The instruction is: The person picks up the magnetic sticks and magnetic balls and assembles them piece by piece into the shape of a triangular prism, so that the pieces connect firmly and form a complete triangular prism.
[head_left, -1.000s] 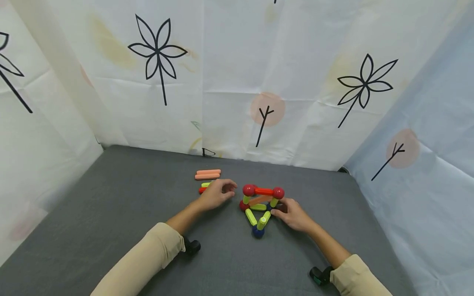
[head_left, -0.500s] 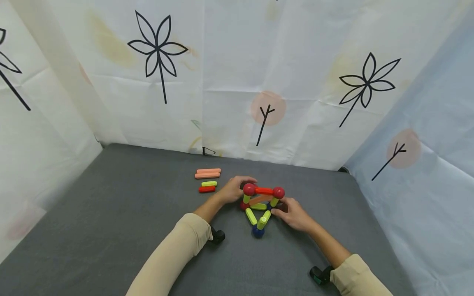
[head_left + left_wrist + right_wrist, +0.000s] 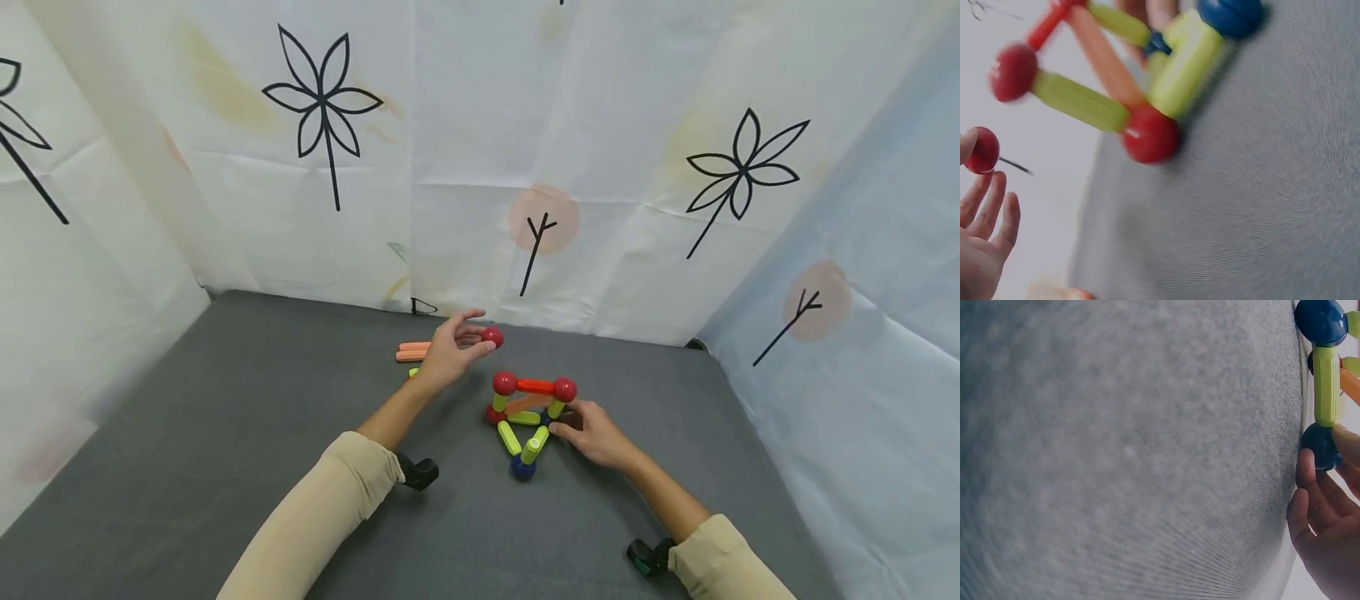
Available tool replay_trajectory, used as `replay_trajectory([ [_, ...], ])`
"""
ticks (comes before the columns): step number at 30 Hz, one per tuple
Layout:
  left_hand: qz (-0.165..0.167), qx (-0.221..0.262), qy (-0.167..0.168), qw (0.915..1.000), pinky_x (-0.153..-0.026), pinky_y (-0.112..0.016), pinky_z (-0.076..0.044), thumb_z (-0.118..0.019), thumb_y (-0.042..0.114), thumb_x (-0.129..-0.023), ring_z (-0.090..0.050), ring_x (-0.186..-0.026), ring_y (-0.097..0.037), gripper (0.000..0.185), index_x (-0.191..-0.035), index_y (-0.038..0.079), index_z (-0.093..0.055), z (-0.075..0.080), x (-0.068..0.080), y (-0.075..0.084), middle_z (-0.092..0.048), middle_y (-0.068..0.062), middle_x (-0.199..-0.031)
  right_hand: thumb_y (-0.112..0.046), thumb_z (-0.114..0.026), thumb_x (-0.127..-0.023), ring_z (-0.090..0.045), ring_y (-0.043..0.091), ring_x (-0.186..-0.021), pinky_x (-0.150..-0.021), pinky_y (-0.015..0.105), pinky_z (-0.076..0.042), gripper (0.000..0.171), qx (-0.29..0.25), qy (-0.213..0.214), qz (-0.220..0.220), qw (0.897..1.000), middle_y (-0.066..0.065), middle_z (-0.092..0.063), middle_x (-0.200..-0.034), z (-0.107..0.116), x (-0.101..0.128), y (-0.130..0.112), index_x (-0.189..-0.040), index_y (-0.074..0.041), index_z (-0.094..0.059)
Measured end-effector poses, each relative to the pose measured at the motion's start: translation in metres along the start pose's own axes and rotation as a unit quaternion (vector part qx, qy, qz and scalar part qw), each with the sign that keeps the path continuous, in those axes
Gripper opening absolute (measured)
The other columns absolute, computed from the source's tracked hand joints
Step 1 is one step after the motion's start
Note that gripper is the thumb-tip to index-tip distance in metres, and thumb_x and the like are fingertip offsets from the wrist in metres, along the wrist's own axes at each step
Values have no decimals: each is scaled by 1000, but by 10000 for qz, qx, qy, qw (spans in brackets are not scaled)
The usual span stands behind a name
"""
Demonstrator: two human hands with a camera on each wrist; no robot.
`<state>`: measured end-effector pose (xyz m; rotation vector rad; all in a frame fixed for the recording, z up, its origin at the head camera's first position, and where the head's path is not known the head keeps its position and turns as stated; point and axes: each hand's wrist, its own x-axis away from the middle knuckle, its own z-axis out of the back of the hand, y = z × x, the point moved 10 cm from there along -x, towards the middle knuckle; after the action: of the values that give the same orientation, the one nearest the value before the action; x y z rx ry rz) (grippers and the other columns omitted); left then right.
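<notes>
At the fingertips of the person's left hand (image 3: 448, 357) we see a loose red ball (image 3: 492, 337), pinched between thumb and fingers, the other fingers slightly spread. The right hand (image 3: 596, 435) has its thumb and fingers bent around a blue ball (image 3: 1320, 447) at the right corner of a frame of rods and balls (image 3: 523, 419); its lowest finger, in the right wrist view, curls free of the ball. The frame stands between the hands, just beside the left hand's red ball but apart from it. We make out a triangular base of yellow-green rods, a red rod (image 3: 535, 387) joining two red balls on top, and a slanting peach rod beneath. Behind the left hand, partly hidden, peach rods (image 3: 411, 356) lie on a grey table (image 3: 247, 400), before a white cloth (image 3: 465, 142) printed with flowers.
</notes>
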<state>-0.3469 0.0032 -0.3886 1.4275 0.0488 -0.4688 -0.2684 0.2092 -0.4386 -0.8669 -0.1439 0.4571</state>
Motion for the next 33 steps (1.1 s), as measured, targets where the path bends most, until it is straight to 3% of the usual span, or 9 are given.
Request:
replay_trajectory([
  [4, -548, -37, -382, 9978, -93, -46, -51, -74, 5, -89, -63, -109, -30, 57, -141, 6, -50, -6, 15, 37, -64, -18, -120, -10, -66, -96, -67, 25, -95, -80, 34, -54, 25, 56, 21, 48, 10000, 17, -67, -112, 0, 2, 0, -117, 4, -62],
  [9, -1061, -324, -1574, 9813, -91, -38, -54, -76, 7, -88, -65, -106, -17, 57, -140, 9, -50, -46, 48, 73, -65, -9, -117, -9, -66, -96, -68, 25, -94, -79, 34, -54, 29, 45, 32, 154, 9999, 17, -67, -113, 1, 3, 0, -121, 5, -61],
  [13, -1047, -377, -2493, 9620, -91, -35, -54, -75, 5, -88, -64, -107, -11, 55, -138, 7, -51, -78, 72, 77, -66, -8, -119, -10, -65, -97, -69, 26, -94, -79, 34, -55, 29, 12, 25, 325, 9995, 17, -68, -112, 0, 2, -1, -122, 4, -61],
  [16, -831, -416, -2799, 9555, -92, -38, -54, -74, 1, -87, -63, -109, -9, 55, -137, 6, -51, -90, 81, 68, -66, -9, -122, -10, -65, -97, -69, 26, -95, -79, 33, -55, 29, 19, 20, 345, 9994, 16, -68, -113, -1, 1, 0, -122, 3, -61],
  [20, -625, -424, -2829, 9562, -93, -41, -53, -73, 0, -88, -63, -110, -9, 53, -136, 5, -52, -94, 83, 57, -65, -11, -124, -9, -65, -96, -67, 26, -95, -80, 32, -55, 30, -12, -1, 288, 9996, 15, -67, -114, -1, 1, 1, -124, 1, -60],
  [27, -659, -474, -2650, 9608, -94, -43, -52, -74, 7, -89, -62, -113, -11, 52, -137, 7, -53, -88, 82, 55, -63, -6, -130, -10, -66, -96, -68, 26, -95, -80, 32, -55, 32, -17, 21, 295, 9996, 17, -66, -115, 0, 1, -1, -125, 3, -60],
  [30, -823, -551, -2310, 9679, -89, -41, -55, -75, 10, -90, -64, -105, -10, 48, -134, 7, -56, -78, 81, 57, -66, -4, -125, -10, -66, -96, -68, 26, -93, -77, 31, -54, 32, -34, 35, 265, 9996, 18, -67, -113, 1, 2, -1, -124, 5, -60],
  [33, -1150, -613, -1594, 9786, -79, -33, -56, -73, 11, -91, -66, -92, -11, 35, -125, 5, -62, -58, 75, 60, -70, -3, -108, -11, -66, -96, -68, 26, -92, -75, 31, -54, 32, -48, 43, 229, 9997, 18, -67, -111, 1, 2, 1, -123, 5, -60],
])
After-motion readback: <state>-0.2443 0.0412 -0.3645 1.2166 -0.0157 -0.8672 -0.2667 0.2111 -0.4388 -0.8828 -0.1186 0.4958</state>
